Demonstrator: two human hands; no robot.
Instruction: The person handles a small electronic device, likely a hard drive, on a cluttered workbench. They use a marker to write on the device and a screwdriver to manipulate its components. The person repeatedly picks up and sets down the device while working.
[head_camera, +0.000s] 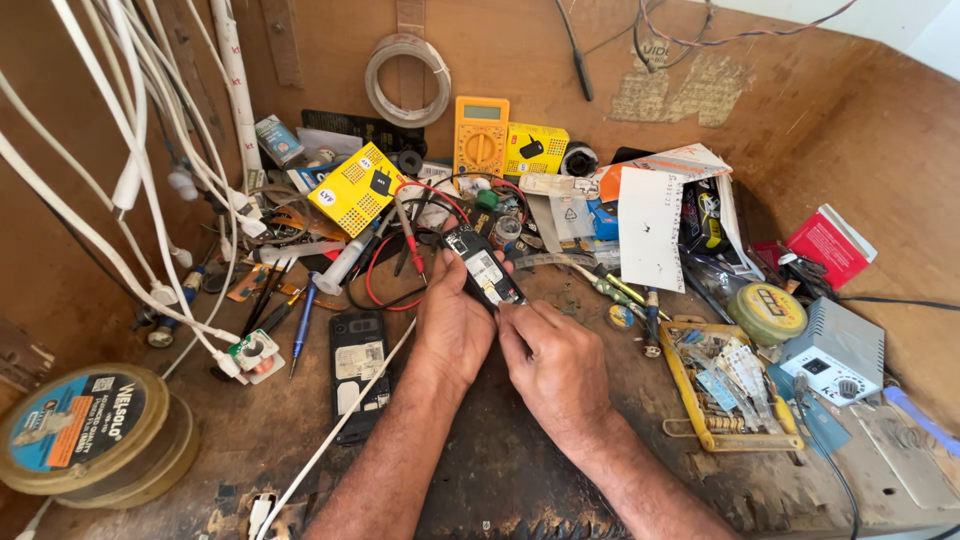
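My left hand (452, 322) grips a small black phone (480, 265) with its back cover off, tilted up toward the upper left, its inner label showing. The fingers of my right hand (553, 360) press on the phone's lower end, beside my left thumb. Both hands are at the middle of a worn wooden bench (270, 430). A second black phone body (358, 372) lies face down just left of my left wrist. A white cable (340, 440) runs diagonally under my left forearm.
A yellow multimeter (481, 135) and yellow boxes (357, 188) stand at the back. Red and black probe leads (410, 240), screwdrivers (300, 325), white cables (140, 170) fill the left. Solder spools (85, 425) sit front left; a yellow parts tray (720, 385) and grey power unit (835, 350) are right.
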